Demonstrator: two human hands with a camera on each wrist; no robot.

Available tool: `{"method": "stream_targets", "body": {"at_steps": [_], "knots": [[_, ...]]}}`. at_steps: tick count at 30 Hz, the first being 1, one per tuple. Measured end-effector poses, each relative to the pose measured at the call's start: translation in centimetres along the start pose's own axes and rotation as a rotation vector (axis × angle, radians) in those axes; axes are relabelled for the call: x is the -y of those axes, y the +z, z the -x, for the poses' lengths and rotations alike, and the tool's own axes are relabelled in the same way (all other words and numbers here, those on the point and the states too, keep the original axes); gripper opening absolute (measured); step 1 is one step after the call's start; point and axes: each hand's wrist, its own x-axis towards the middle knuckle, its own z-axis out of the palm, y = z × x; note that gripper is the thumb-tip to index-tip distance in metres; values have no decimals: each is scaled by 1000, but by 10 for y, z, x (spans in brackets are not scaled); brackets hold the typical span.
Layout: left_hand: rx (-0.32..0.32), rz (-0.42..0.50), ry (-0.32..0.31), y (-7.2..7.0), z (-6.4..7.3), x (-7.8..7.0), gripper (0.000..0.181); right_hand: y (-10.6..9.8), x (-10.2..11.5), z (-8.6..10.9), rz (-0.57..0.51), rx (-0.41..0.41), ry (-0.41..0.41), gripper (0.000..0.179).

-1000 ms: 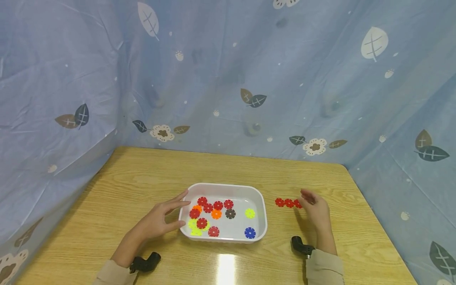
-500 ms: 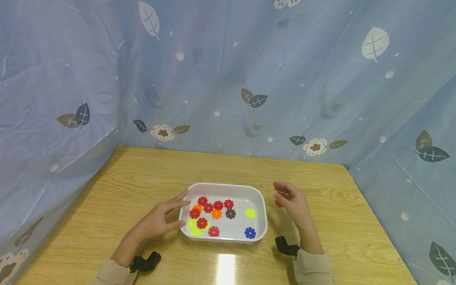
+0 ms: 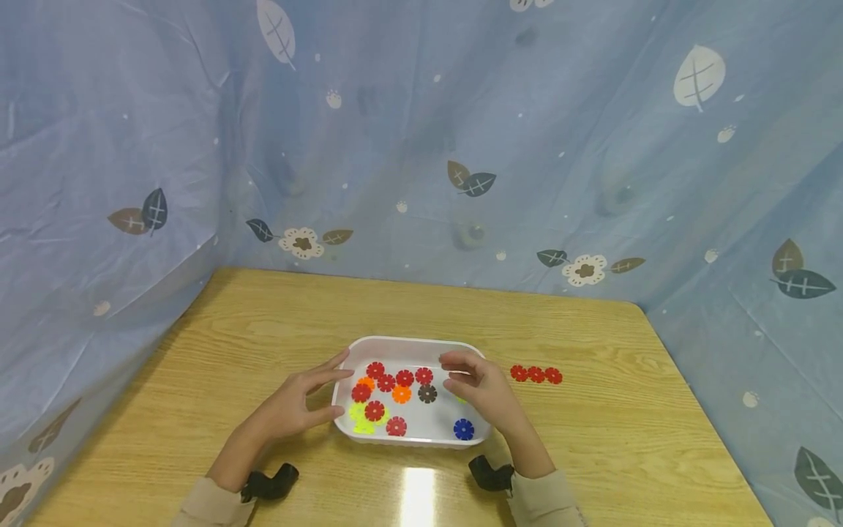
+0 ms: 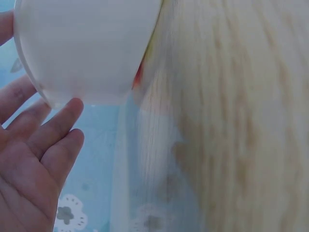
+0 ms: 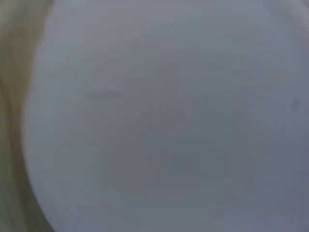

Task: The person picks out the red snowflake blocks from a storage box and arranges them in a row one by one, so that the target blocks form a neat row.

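A white plastic tray holds several flat notched discs: red, orange, yellow-green, dark brown and blue. My left hand rests against the tray's left end, thumb and fingers spread apart along the rim. In the left wrist view, the fingertips touch the outside of the tray wall. Over the tray's right part hovers my right hand, its fingers loosely bent, with nothing visible between them. It mostly covers another yellow-green disc. The tray's blurred white surface fills the right wrist view.
Three red discs lie in a row on the wooden table, right of the tray. A blue leaf-patterned curtain surrounds the table's back and sides. Black wrist-worn devices sit near both sleeves.
My right hand has moved left, from the third red disc in the row to above the tray. The full row of three is uncovered. My left hand has stayed put.
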Motion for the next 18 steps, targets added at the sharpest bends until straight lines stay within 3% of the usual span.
{"method": "stream_targets", "body": {"at_steps": [7, 14, 18], "knots": [[-3, -22, -8, 1, 0, -1, 52, 24, 0, -5, -43, 135, -19, 38], [-5, -26, -16, 0, 0, -1, 52, 40, 1, -14, 15, 243, 19, 37], [-2, -13, -13, -1, 0, -1, 52, 45, 2, -19, 111, 324, 32, 31]]}}
